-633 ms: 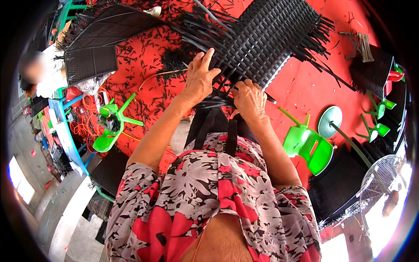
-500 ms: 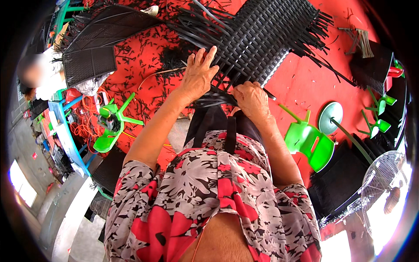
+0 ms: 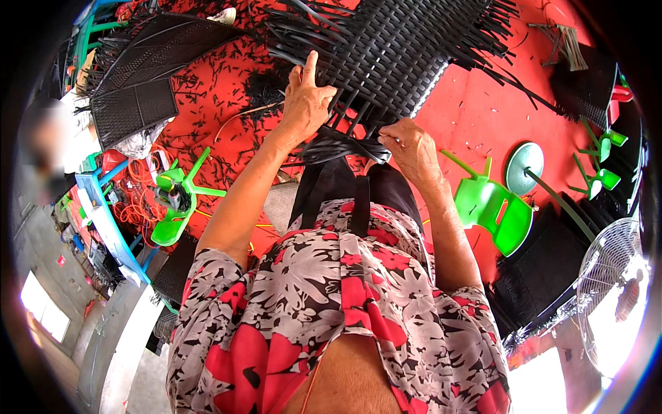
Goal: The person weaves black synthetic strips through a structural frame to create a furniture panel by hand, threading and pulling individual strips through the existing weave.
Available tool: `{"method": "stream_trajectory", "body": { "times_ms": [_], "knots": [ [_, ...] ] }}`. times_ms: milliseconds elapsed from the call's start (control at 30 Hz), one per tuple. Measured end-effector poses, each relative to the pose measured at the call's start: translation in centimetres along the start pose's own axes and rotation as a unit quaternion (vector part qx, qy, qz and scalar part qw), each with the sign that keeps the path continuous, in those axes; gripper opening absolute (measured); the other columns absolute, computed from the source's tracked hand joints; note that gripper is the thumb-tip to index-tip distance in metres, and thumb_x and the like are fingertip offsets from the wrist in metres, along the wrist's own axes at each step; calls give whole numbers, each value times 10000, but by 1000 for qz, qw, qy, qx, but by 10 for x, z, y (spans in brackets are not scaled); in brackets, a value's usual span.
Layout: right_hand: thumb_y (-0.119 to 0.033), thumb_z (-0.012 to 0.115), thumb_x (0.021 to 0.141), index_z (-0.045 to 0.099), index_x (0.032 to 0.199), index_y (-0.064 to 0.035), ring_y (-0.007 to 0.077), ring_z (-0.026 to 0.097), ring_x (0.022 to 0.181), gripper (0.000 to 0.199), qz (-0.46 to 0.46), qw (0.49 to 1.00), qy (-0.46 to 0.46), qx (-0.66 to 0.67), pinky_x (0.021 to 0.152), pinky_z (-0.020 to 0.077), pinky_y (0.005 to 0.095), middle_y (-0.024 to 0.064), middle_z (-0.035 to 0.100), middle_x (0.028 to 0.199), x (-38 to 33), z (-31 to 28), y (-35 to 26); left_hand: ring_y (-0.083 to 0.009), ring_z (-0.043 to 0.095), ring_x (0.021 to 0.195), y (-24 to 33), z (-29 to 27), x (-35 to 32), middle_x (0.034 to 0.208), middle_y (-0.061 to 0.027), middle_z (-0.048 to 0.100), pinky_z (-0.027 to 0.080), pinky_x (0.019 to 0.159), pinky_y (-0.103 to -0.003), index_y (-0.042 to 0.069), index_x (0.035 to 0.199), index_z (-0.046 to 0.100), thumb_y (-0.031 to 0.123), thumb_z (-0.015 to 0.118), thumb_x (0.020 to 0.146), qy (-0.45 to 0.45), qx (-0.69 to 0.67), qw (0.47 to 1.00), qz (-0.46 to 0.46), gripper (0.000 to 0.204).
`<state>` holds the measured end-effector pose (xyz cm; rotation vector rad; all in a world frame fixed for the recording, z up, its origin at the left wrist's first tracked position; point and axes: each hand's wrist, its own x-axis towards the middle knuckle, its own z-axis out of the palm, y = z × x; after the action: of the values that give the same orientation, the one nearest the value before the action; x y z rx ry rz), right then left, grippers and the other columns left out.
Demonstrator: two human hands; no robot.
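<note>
A black woven panel of flat plastic strips (image 3: 389, 58) lies in front of me, with loose strip ends fringing its left and right sides. My left hand (image 3: 305, 103) rests at its left edge, index finger stretched out and thumb apart, with nothing seen gripped. At the near corner, my right hand (image 3: 414, 150) pinches a black strip; the fingertips partly hide it. Between my hands the near edge is looser, and a bundle of long black strips (image 3: 343, 150) hangs close to my lap.
Black strip offcuts litter the red floor (image 3: 227, 96) at left. Green plastic chairs stand left (image 3: 181, 200) and right (image 3: 493, 210). A round-based stand (image 3: 524, 168) and a wire-caged fan (image 3: 607, 290) are at right. Other woven panels (image 3: 134, 110) lie at far left, near another person.
My right hand has shifted slightly right and back from the panel's near edge. My left hand has moved a little forward and left, its index finger now straighter. The panel sits slightly farther off.
</note>
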<state>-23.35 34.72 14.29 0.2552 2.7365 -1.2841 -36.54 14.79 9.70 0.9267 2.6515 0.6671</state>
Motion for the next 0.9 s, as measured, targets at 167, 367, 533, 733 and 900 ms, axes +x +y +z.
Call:
{"method": "stream_trajectory", "body": {
  "times_ms": [167, 367, 533, 733, 900],
  "knots": [
    [-31, 653, 777, 656, 882, -49, 249, 629, 713, 107, 62, 979, 180, 74, 634, 503, 327, 111, 632, 839, -3, -5, -10, -441, 297, 1290, 2, 4, 2, 1498, -235, 147, 322, 1054, -455, 53, 943, 683, 11, 556, 800, 13, -64, 998, -1, 196],
    [-24, 635, 789, 657, 902, -36, 136, 572, 623, 116, 189, 944, 251, 96, 578, 474, 279, 87, 625, 816, -17, -46, 17, -378, 129, 1408, -2, -6, -1, 1517, -248, 71, 196, 1128, -379, 8, 1075, 628, -42, 492, 768, -50, -198, 979, -15, 339],
    [-118, 650, 794, 674, 897, -66, 221, 609, 663, 117, 130, 982, 139, 0, 622, 493, 329, 80, 635, 826, -28, -34, 18, -372, 108, 1412, -2, -14, 0, 1527, -230, 44, 194, 1131, -398, 11, 1125, 603, -47, 501, 750, -89, -208, 974, -8, 393],
    [-179, 652, 762, 678, 818, -71, 308, 623, 695, 125, 162, 982, 93, -35, 636, 492, 386, 118, 633, 739, -33, -16, 18, -370, 133, 1408, -8, -33, 4, 1532, -212, 37, 232, 1122, -411, 44, 1053, 620, 27, 656, 743, -148, -165, 975, 12, 313],
    [-170, 633, 753, 666, 765, -56, 324, 625, 657, 119, 182, 980, 80, -11, 617, 491, 400, 150, 630, 681, -37, -15, 12, -387, 182, 1391, -1, -35, 7, 1529, -204, 72, 269, 1110, -418, 40, 1016, 614, 24, 730, 683, -149, -151, 977, 14, 353]
  ]
}}
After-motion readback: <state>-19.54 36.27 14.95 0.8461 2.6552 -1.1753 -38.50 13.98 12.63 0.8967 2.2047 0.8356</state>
